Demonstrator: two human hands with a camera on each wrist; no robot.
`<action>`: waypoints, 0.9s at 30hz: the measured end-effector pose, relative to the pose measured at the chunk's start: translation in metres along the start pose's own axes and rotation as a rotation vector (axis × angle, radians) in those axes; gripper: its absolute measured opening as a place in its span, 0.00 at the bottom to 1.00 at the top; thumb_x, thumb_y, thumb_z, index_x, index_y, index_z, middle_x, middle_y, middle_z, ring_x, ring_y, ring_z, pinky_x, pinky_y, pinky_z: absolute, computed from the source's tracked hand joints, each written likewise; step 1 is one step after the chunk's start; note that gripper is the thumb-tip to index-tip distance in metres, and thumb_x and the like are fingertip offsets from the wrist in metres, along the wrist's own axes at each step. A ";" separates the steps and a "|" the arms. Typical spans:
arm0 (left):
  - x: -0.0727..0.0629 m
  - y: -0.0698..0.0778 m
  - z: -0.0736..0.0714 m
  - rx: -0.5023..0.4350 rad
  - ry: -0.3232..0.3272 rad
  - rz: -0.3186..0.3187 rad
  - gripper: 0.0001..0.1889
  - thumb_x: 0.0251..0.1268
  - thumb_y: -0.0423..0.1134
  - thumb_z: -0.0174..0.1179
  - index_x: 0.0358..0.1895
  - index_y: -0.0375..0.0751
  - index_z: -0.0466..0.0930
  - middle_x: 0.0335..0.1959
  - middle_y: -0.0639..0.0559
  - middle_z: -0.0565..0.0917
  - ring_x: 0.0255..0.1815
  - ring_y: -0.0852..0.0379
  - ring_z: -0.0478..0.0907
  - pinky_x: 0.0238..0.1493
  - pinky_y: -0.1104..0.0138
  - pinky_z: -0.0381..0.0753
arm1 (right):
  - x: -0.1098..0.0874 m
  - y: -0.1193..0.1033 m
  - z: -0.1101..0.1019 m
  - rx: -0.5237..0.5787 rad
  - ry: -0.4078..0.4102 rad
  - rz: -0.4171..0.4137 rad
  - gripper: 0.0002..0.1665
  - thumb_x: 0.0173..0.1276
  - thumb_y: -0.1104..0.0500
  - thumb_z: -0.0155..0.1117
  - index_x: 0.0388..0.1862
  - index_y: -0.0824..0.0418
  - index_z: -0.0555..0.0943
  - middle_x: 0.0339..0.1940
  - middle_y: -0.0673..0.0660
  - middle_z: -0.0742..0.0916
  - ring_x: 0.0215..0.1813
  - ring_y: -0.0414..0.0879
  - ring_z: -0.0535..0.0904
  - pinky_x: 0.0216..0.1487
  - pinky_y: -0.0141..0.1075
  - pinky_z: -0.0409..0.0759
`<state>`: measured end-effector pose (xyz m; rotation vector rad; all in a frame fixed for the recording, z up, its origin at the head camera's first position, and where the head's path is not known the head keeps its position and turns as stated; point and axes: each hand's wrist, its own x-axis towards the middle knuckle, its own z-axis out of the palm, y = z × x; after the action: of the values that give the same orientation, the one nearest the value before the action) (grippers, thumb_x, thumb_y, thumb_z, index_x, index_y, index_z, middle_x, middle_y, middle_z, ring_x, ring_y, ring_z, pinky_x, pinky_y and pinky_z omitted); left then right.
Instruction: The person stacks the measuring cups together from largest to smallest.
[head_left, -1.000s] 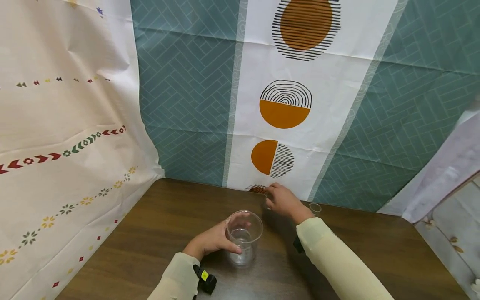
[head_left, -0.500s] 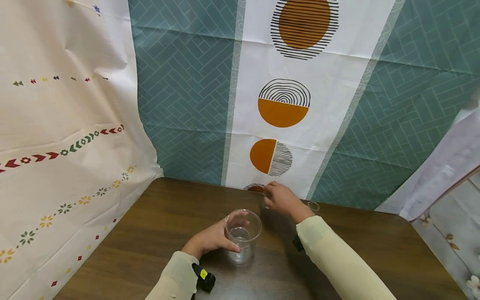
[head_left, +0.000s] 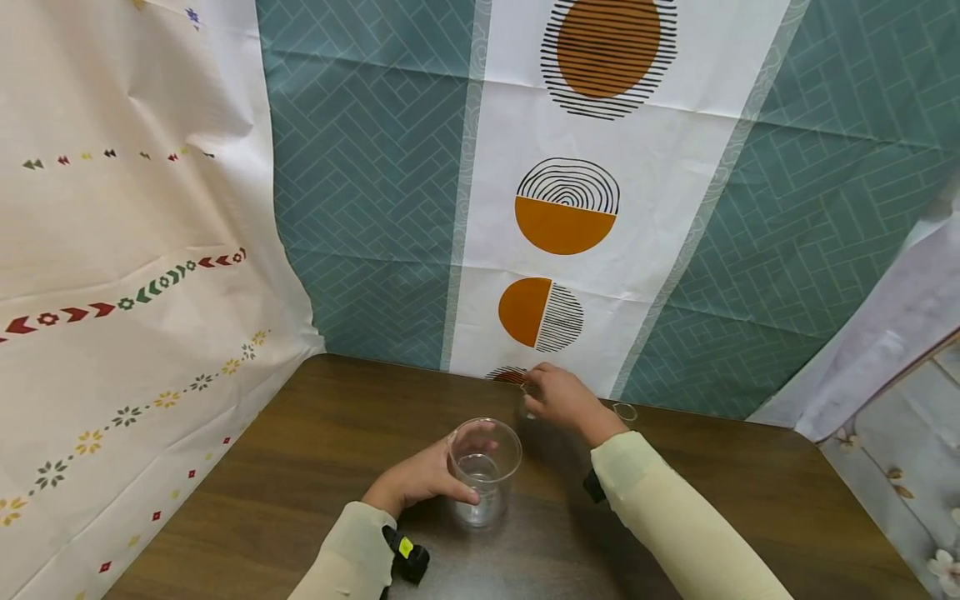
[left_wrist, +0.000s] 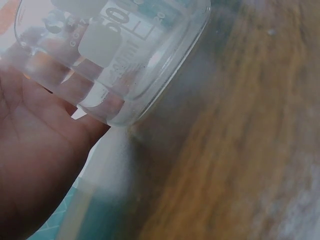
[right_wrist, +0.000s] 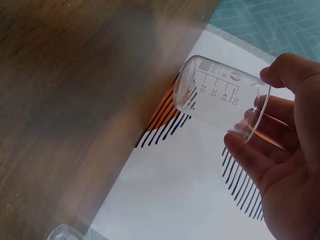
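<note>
A large clear glass beaker (head_left: 495, 479) stands upright near the front middle of the table. My left hand (head_left: 420, 481) holds it round the side, thumb in front and fingers behind. White printed markings show on its glass (left_wrist: 117, 40) in the left wrist view. Farther back, by the wall cloth, my right hand (head_left: 564, 404) grips a small graduated glass beaker (right_wrist: 217, 95) by its rim, with thumb and fingertips. In the head view that small beaker is mostly hidden by the hand. I cannot tell whether its base touches the table.
Another small clear vessel (head_left: 625, 412) stands at the table's back edge, right of my right hand. Patterned cloth (head_left: 375, 250) hangs behind the brown wooden table (head_left: 300, 467). A cream printed cloth (head_left: 150, 333) borders the left side.
The head view has shifted very slightly. Both hands keep their holds on the beakers, with barely any movement.
</note>
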<state>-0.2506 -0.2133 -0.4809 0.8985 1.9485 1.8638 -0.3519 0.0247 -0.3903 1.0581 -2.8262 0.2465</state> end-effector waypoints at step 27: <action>-0.001 0.001 0.000 0.004 0.003 -0.012 0.49 0.48 0.36 0.74 0.73 0.52 0.54 0.69 0.40 0.67 0.71 0.41 0.62 0.61 0.69 0.72 | -0.007 -0.014 -0.013 -0.012 0.011 -0.030 0.22 0.65 0.52 0.63 0.52 0.65 0.81 0.49 0.59 0.85 0.51 0.53 0.81 0.59 0.46 0.77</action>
<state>-0.2499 -0.2137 -0.4804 0.8839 1.9556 1.8565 -0.3374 0.0213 -0.3775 1.0924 -2.7968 0.2319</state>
